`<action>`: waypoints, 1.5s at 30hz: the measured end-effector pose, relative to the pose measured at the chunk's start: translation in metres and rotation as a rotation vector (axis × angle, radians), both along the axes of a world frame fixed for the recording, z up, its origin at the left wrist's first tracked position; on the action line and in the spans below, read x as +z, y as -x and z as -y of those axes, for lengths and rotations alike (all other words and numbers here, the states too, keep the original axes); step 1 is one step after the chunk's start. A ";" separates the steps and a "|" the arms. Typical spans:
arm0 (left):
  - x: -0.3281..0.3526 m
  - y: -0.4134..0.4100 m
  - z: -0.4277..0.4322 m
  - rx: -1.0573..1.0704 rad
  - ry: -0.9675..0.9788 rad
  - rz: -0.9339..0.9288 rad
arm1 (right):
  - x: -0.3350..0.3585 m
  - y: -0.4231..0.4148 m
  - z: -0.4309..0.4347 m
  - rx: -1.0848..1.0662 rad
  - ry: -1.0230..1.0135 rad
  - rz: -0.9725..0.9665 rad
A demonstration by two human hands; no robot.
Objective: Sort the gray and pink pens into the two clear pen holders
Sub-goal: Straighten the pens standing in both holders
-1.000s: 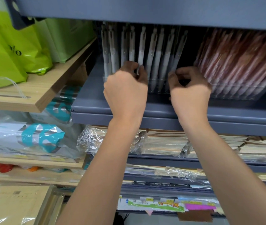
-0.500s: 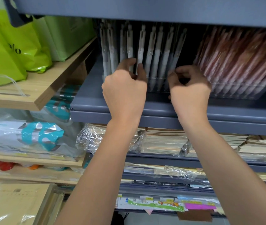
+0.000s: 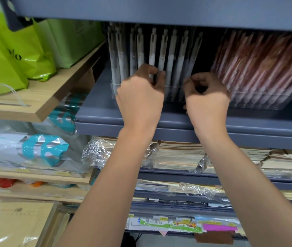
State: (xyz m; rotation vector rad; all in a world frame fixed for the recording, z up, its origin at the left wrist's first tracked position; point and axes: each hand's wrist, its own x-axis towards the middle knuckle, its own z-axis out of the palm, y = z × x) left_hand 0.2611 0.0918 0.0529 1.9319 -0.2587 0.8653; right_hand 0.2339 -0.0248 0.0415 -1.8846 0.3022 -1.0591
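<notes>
Reaching up from below, both forearms run to a gray metal shelf [image 3: 99, 113], wrists bent slightly back and knuckles toward the camera. The left hand [image 3: 141, 98] sits at the front of the left clear holder [image 3: 115, 91]. Its index finger [image 3: 147, 68] and thumb [image 3: 161, 79] curl in from either side and pinch a single gray pen [image 3: 152, 50] low on its barrel. The other gray pens [image 3: 172, 50] stand upright in that same holder in a loose row, clips at the top.

The right hand [image 3: 207, 100] is just beside the left, at the right end of the gray row. Its fingers are tightly curled around a dark hollow. Whether anything is inside that curl cannot be told from this view. To its right, the pink pens [image 3: 259, 65] lean leftward in a dense, blurred bunch inside the right clear holder [image 3: 266, 102], which stands on the same shelf, apart from the first holder.

Compared with a second ago, both hands keep almost the same places and the same curled shapes. The left fingertips sit slightly further right along the gray row, and the right hand has barely shifted.

Green bags [image 3: 8, 59] rest on a wooden shelf [image 3: 40, 97] to the left, and wrapped notebooks [image 3: 180, 155] are stacked on the level below.
</notes>
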 end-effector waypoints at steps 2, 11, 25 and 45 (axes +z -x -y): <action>0.000 0.001 0.000 0.006 -0.002 0.003 | 0.000 0.000 0.000 0.001 0.001 -0.002; 0.000 0.003 0.000 0.018 0.016 0.006 | -0.001 -0.001 0.000 -0.003 0.001 0.007; 0.001 0.005 0.006 0.000 -0.050 -0.018 | 0.000 -0.001 0.001 -0.004 0.001 -0.003; 0.003 0.007 0.016 0.015 -0.116 -0.018 | 0.001 0.002 0.002 0.010 0.014 -0.001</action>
